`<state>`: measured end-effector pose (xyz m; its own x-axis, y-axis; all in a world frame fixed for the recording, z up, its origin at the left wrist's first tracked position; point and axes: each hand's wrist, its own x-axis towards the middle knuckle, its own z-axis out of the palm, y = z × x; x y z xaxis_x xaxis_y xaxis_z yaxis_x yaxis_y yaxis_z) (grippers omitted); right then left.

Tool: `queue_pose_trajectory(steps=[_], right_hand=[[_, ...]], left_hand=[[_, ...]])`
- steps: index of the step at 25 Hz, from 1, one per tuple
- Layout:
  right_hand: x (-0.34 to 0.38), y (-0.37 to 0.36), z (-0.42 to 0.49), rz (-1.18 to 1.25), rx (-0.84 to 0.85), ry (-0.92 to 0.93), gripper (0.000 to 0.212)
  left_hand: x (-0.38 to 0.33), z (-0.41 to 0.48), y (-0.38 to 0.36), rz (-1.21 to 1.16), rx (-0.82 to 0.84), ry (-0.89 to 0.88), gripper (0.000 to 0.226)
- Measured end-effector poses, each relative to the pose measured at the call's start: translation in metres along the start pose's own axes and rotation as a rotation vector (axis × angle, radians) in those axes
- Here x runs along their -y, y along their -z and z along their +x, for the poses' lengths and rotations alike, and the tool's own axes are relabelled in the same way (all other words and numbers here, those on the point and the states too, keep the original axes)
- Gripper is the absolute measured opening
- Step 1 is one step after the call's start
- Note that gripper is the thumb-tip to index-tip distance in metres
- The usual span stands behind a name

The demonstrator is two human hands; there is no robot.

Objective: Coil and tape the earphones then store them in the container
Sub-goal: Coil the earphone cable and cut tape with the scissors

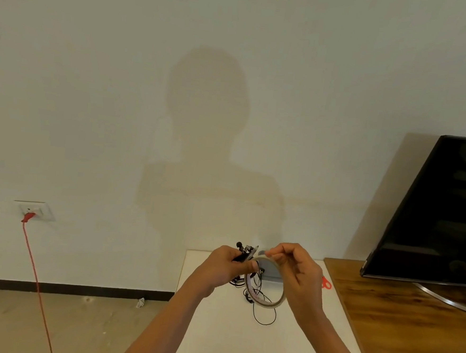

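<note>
Fingers [249,266] of left hand [227,265] grip earphones [244,253]; right hand [299,277] pinches tape roll [268,305].

- Tape roll [269,305]: translucent, glossy plastic film.
- Earphones [245,253]: thin black cable with a matt plastic sheath.
- Table [229,336]: white, smooth, matt top.
- Board [398,320]: brown wood, visible grain, slight sheen.
- Television [444,213]: glossy black screen; stand [446,300] of brushed metal.
- Scissors [326,283]: red plastic handles.
</note>
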<state>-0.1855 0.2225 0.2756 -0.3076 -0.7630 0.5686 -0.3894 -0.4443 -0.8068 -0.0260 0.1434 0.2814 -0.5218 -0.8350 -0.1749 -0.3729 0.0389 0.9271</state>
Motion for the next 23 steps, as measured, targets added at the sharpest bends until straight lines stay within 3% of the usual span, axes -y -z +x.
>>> queue_pose_trajectory(steps=[2, 4, 9, 12, 16, 23], right_hand=[[0.001, 0.000, 0.002, 0.041, -0.031, 0.003, 0.019], [0.003, -0.002, 0.007, 0.102, -0.015, -0.071, 0.023], [-0.002, 0.007, 0.015, 0.087, 0.095, -0.188, 0.020], [-0.004, 0.016, 0.017, -0.009, 0.200, -0.124, 0.041], [0.003, 0.004, 0.019, -0.022, 0.292, -0.069, 0.034], [0.006, -0.015, 0.025, -0.011, 0.246, -0.120, 0.034]], left_hand=[[0.000, -0.001, 0.000, 0.010, -0.018, 0.044, 0.028], [-0.001, -0.002, 0.003, -0.010, 0.001, 0.080, 0.032], [-0.016, -0.004, 0.028, -0.260, 0.029, 0.161, 0.024], [-0.026, -0.005, 0.033, -0.115, 0.018, 0.128, 0.026], [-0.042, -0.008, 0.023, 0.113, 0.089, 0.079, 0.020], [-0.050, -0.021, 0.009, 0.020, 0.228, -0.057, 0.024]])
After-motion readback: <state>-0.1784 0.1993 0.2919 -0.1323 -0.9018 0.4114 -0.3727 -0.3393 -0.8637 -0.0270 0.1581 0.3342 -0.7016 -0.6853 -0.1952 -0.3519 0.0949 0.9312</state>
